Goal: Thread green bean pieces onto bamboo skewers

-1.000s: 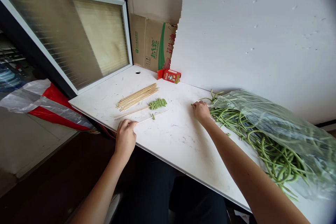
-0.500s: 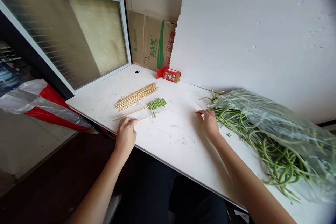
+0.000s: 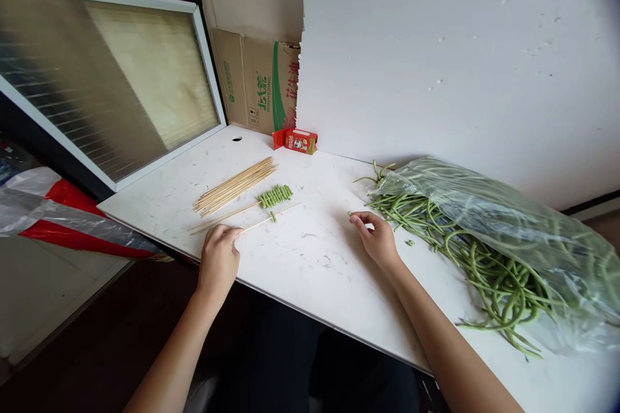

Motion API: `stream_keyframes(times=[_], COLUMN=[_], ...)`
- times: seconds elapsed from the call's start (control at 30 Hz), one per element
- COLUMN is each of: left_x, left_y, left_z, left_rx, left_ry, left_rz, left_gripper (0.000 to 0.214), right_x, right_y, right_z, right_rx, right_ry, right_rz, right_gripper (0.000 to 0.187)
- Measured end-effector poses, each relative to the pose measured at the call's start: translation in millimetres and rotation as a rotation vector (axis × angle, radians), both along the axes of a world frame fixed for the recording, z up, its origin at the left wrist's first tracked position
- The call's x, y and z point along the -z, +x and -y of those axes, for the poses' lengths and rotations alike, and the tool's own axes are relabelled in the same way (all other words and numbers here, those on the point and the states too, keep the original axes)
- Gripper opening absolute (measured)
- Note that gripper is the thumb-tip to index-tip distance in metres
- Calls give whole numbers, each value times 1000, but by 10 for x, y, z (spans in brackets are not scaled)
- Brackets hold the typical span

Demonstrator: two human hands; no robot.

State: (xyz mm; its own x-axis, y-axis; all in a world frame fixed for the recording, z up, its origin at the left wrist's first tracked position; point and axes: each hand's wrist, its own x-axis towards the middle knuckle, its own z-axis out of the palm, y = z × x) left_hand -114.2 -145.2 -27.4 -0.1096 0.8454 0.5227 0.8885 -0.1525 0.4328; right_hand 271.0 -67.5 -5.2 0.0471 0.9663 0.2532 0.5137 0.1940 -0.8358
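My left hand (image 3: 219, 259) is closed on the near end of a thin bamboo skewer (image 3: 261, 221) that lies on the white table (image 3: 320, 271) and carries one small green bean piece (image 3: 273, 215). Just behind it lies a second skewer packed with a row of green bean pieces (image 3: 276, 195). My right hand (image 3: 376, 237) rests on the table left of the long beans, its fingertips pinched on a small green bean piece (image 3: 351, 214). A pile of long green beans (image 3: 465, 251) spills from a clear plastic bag (image 3: 508, 219) at the right.
A bundle of bare bamboo skewers (image 3: 235, 185) lies at the back left. A small red carton (image 3: 294, 140) and a cardboard box (image 3: 256, 80) stand by the white wall. A framed glass panel (image 3: 106, 77) leans at the left, with a red and clear plastic bag (image 3: 58, 213) below.
My right hand has drawn back from the bean pile toward the middle of the table with a small piece in its fingertips. The left hand keeps hold of the skewer.
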Motion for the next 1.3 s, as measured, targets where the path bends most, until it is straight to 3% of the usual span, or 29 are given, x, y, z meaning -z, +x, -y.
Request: stream_keyframes(times=[0.37,0.57,0.8,1.3], left_x=[-95,-80,-38,-75], left_y=[586,681,688,706], left_z=[-58,-73,-50,-43], left_rx=[156,174,216,175], left_ry=[59,49,47,25], left_rz=[220,270,239,240], left_gripper=[36,36,46,45], right_x=[-62,-74,-117,-98], right_y=[-49,-71,-115,-102], right_z=[52,63,101,109], right_rx=[-76,-122,-157,-180], right_ry=[-263,-372,-422,-408], right_rz=[-536,-752,-784,-710], right_gripper=[46,39,37,38])
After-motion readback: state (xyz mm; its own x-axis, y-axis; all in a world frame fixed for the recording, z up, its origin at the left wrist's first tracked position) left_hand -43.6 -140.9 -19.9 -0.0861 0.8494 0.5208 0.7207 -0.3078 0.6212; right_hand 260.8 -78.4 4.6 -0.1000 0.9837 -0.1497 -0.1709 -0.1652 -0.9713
